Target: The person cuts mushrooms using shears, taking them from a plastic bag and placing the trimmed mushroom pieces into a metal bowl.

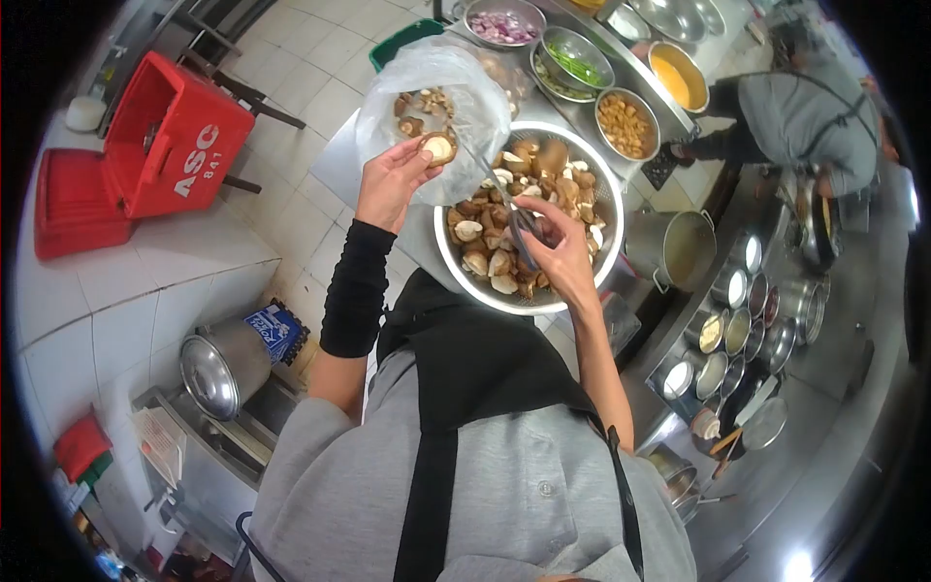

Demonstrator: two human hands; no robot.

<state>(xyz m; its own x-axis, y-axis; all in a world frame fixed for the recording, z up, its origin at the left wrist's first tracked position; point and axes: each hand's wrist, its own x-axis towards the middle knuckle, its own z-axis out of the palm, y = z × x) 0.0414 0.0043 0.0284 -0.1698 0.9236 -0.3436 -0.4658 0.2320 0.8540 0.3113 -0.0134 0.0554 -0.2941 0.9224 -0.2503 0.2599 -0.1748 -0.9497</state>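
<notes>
Between the fingers of my left hand (396, 179) is a shiitake mushroom (439, 147), its pale underside showing. It is held over the mouth of a clear plastic bag (380, 126), in which small brown mushroom pieces (427, 100) lie. My right hand (561, 247) is closed around the dark handles of a pair of scissors (501, 191); the blades point up and left, toward the mushroom. Whether the blades touch it I cannot tell. Under my right hand stands a perforated metal colander (609, 184) filled with brown mushrooms (499, 262).
Bowls of chopped purple onion (504, 27), cut green vegetables (577, 66) and brown cubes (626, 124) line the table's far side. A large pot (671, 250) stands right of the colander. A co-worker (805, 126) bends over the right-hand counter. A red cooler box (179, 131) is at left.
</notes>
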